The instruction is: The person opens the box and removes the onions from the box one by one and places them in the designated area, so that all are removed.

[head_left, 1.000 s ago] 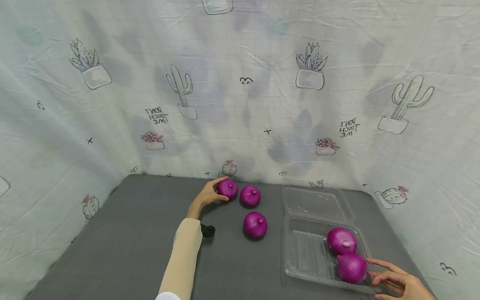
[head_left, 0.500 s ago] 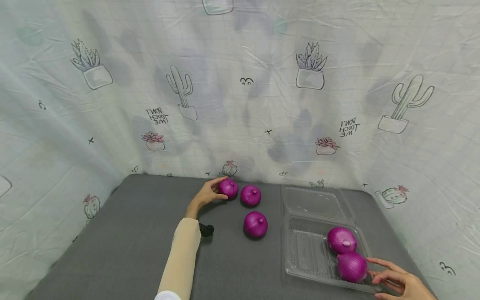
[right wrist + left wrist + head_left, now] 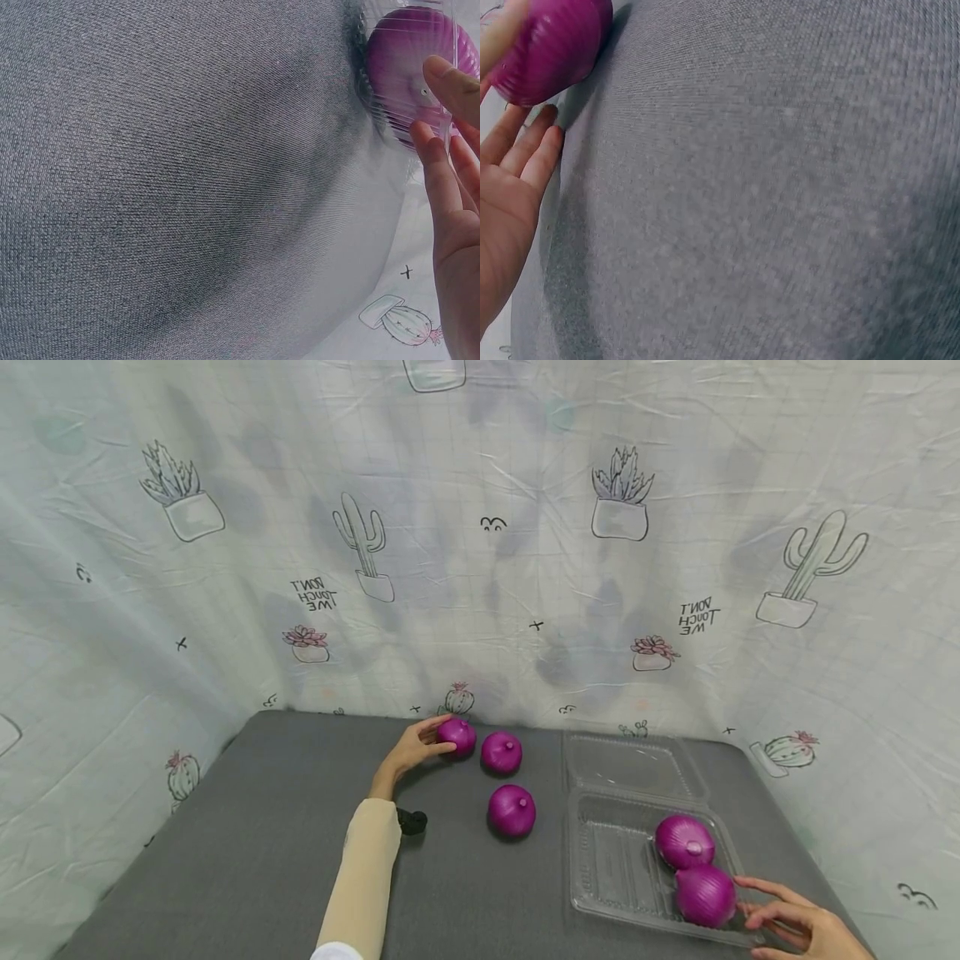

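My left hand (image 3: 414, 748) is at a purple-red onion (image 3: 459, 737) near the table's back edge, thumb in front and fingers behind. In the left wrist view the thumb crosses this onion (image 3: 551, 52), while the other fingers (image 3: 541, 154) extend beside it. Two more onions stand close by, one at the back (image 3: 501, 752) and one nearer (image 3: 512, 811). At the right, a clear plastic clamshell box (image 3: 611, 906) lies with two onions inside, one behind (image 3: 684, 841) and one in front (image 3: 705, 896). My right hand (image 3: 813, 931) touches the box's right rim with loosely extended fingers.
The box's lid (image 3: 630, 764) lies folded back on the grey table (image 3: 225, 860). A printed curtain (image 3: 480, 568) rises directly behind the table and along its sides. A black object (image 3: 412, 822), partly hidden, shows beside the left sleeve.
The left thumb has shifted slightly up along the front of the onion, and the left forearm has moved a little left. The right hand, the box and the other onions keep their places.
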The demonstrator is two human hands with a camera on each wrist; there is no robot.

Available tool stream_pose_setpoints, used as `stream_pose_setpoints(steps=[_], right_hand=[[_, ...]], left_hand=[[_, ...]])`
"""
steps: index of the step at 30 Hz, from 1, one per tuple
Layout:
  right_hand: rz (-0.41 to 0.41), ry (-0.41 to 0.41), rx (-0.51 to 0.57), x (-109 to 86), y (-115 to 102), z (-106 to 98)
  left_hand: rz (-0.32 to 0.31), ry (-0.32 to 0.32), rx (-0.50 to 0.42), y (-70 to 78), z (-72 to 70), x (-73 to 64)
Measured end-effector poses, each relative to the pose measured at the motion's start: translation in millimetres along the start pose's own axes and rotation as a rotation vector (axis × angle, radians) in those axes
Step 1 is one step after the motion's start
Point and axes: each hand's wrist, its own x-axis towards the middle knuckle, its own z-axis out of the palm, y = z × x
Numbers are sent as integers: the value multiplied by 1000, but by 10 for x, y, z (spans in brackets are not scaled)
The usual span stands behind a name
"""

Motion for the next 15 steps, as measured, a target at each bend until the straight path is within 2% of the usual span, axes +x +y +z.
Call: stream_pose_setpoints(steps=[4,7,15], right_hand=[[19,-20,60,-13,-3,-17],[46,-17,54,-18,-9,-23],[70,2,1,10,-28,-11]], left_hand=[[-16,2,11,137,34,-34],[-19,16,9,150,40,-39],[-5,86,29,-87,-33,-40]])
